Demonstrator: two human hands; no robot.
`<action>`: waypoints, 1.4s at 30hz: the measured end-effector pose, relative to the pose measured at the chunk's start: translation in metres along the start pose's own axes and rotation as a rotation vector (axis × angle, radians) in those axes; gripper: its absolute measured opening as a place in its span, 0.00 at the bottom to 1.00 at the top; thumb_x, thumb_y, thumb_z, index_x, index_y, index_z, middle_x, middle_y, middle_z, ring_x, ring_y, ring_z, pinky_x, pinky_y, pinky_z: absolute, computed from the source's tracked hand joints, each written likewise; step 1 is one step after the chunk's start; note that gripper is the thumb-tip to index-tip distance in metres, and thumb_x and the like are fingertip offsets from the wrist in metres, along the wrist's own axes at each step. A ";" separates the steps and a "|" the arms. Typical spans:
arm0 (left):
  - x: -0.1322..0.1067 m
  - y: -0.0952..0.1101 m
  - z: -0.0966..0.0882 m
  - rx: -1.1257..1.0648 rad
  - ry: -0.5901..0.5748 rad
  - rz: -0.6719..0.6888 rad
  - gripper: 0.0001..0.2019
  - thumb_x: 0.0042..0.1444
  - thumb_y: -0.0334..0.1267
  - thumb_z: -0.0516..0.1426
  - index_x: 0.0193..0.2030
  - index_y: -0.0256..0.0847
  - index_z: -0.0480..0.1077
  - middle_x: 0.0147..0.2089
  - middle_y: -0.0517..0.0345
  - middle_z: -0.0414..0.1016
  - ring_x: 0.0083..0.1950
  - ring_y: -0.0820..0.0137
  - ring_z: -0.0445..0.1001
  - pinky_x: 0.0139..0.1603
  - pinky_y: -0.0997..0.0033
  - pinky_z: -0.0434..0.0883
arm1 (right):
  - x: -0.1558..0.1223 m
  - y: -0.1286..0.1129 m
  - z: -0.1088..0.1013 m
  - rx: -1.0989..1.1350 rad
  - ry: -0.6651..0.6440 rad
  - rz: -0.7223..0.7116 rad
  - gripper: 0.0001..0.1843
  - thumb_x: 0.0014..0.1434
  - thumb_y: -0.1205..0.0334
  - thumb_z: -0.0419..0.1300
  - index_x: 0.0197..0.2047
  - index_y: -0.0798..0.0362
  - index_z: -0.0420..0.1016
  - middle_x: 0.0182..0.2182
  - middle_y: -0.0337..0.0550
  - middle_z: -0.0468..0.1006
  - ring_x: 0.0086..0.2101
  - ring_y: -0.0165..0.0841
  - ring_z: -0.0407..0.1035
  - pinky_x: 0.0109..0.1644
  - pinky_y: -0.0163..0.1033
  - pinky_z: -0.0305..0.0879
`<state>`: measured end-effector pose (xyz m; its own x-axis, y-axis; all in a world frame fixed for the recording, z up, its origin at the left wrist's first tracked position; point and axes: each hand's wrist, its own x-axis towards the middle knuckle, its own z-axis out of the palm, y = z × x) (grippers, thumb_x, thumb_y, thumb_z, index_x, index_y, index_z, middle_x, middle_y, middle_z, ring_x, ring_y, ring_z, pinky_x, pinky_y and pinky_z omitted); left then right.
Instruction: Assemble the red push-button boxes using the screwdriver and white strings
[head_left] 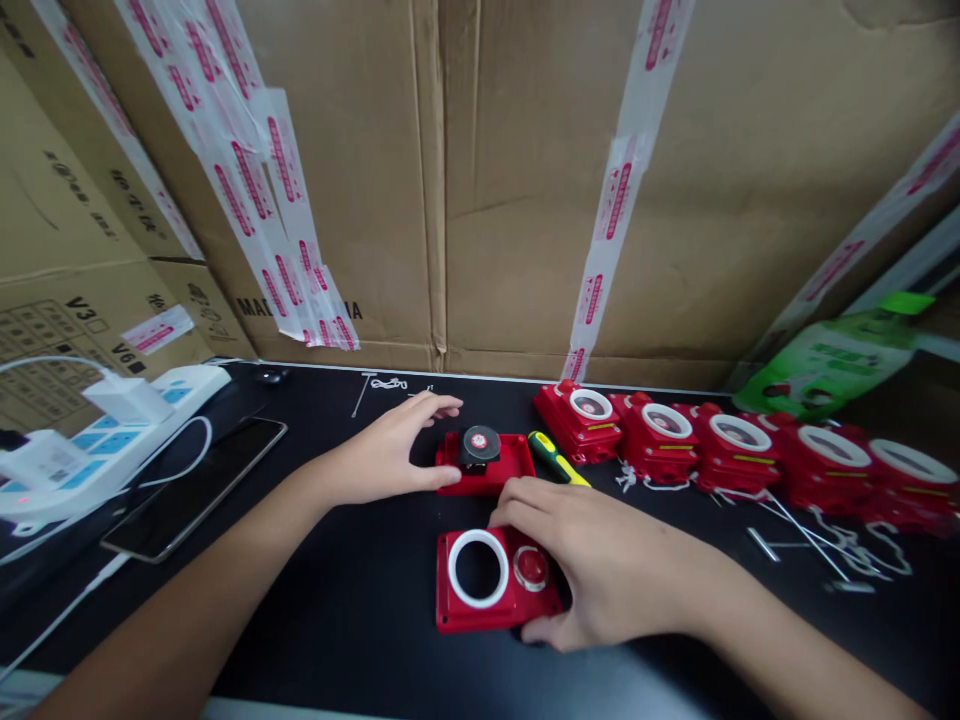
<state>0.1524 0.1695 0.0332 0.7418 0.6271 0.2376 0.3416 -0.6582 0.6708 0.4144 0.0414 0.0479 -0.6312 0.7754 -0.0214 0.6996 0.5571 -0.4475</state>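
My right hand grips the right side of a red cover, fingers at its far edge and thumb at the near edge. This cover has a white ring around a round opening and a red domed part beside it. Behind it lies an open red housing with a round black part standing inside. My left hand is open at the housing's left side, thumb by its near left corner; whether it touches is unclear. A green and yellow screwdriver lies right of the housing.
Several red units with white rings stand in a row at the right. Metal T-handled tools lie before them. A green pouch leans behind. At left are a phone and a power strip. Cardboard boxes wall the back.
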 end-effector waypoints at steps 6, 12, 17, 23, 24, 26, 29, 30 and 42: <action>0.006 0.012 0.016 -0.060 0.159 0.114 0.25 0.64 0.43 0.67 0.66 0.47 0.70 0.64 0.49 0.75 0.64 0.57 0.76 0.67 0.51 0.76 | -0.001 0.000 0.000 -0.001 -0.019 0.016 0.38 0.45 0.50 0.78 0.58 0.54 0.76 0.53 0.50 0.77 0.49 0.45 0.75 0.52 0.46 0.72; 0.007 0.001 0.028 -0.029 0.132 0.072 0.33 0.61 0.43 0.70 0.69 0.46 0.65 0.65 0.46 0.76 0.64 0.55 0.77 0.68 0.47 0.74 | 0.000 0.001 0.000 0.004 -0.015 0.012 0.37 0.45 0.49 0.78 0.56 0.53 0.76 0.52 0.48 0.77 0.47 0.43 0.75 0.50 0.45 0.71; 0.006 -0.006 0.029 0.014 0.095 0.027 0.37 0.57 0.44 0.72 0.71 0.46 0.63 0.63 0.47 0.78 0.63 0.53 0.78 0.68 0.45 0.73 | -0.001 0.001 0.000 -0.002 -0.016 0.014 0.37 0.45 0.50 0.79 0.56 0.52 0.76 0.52 0.47 0.77 0.47 0.43 0.74 0.49 0.45 0.71; 0.000 0.006 0.030 0.073 0.085 0.020 0.36 0.58 0.45 0.71 0.71 0.49 0.64 0.66 0.47 0.75 0.66 0.52 0.75 0.70 0.45 0.71 | 0.000 -0.001 0.000 -0.004 -0.018 0.015 0.36 0.45 0.49 0.79 0.54 0.53 0.76 0.51 0.47 0.79 0.47 0.44 0.75 0.49 0.45 0.70; 0.000 0.009 0.030 0.090 0.075 0.019 0.35 0.59 0.45 0.70 0.71 0.49 0.64 0.67 0.47 0.74 0.67 0.52 0.74 0.70 0.45 0.70 | 0.000 -0.002 0.001 -0.007 -0.018 0.014 0.35 0.45 0.48 0.79 0.53 0.53 0.76 0.51 0.47 0.79 0.47 0.44 0.75 0.50 0.46 0.70; -0.001 0.016 0.029 0.117 0.058 0.023 0.32 0.62 0.46 0.68 0.70 0.49 0.65 0.68 0.48 0.73 0.68 0.52 0.73 0.70 0.46 0.70 | -0.001 -0.003 0.001 -0.021 -0.023 0.009 0.35 0.46 0.47 0.79 0.53 0.53 0.77 0.52 0.48 0.79 0.48 0.45 0.75 0.51 0.46 0.71; 0.000 0.023 0.030 0.138 0.094 0.063 0.22 0.68 0.43 0.64 0.67 0.49 0.69 0.65 0.50 0.74 0.66 0.55 0.73 0.69 0.50 0.70 | -0.002 -0.004 0.003 -0.045 -0.031 0.002 0.36 0.47 0.46 0.79 0.55 0.53 0.77 0.54 0.50 0.79 0.49 0.46 0.75 0.54 0.47 0.70; 0.001 0.024 0.030 0.142 0.122 0.083 0.19 0.69 0.42 0.62 0.65 0.48 0.70 0.64 0.51 0.75 0.65 0.56 0.73 0.69 0.52 0.70 | -0.002 -0.004 0.003 -0.049 -0.034 0.000 0.36 0.48 0.46 0.79 0.55 0.53 0.77 0.54 0.50 0.79 0.49 0.46 0.75 0.54 0.47 0.70; 0.004 0.020 0.030 0.163 0.163 0.220 0.08 0.69 0.38 0.64 0.53 0.44 0.78 0.59 0.52 0.80 0.60 0.60 0.76 0.65 0.56 0.73 | -0.001 -0.005 0.001 -0.022 -0.031 -0.003 0.34 0.52 0.45 0.76 0.56 0.54 0.77 0.54 0.51 0.79 0.52 0.47 0.75 0.56 0.49 0.71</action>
<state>0.1796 0.1459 0.0266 0.7104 0.5119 0.4830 0.2805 -0.8353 0.4728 0.4113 0.0377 0.0495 -0.6430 0.7643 -0.0481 0.7047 0.5659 -0.4280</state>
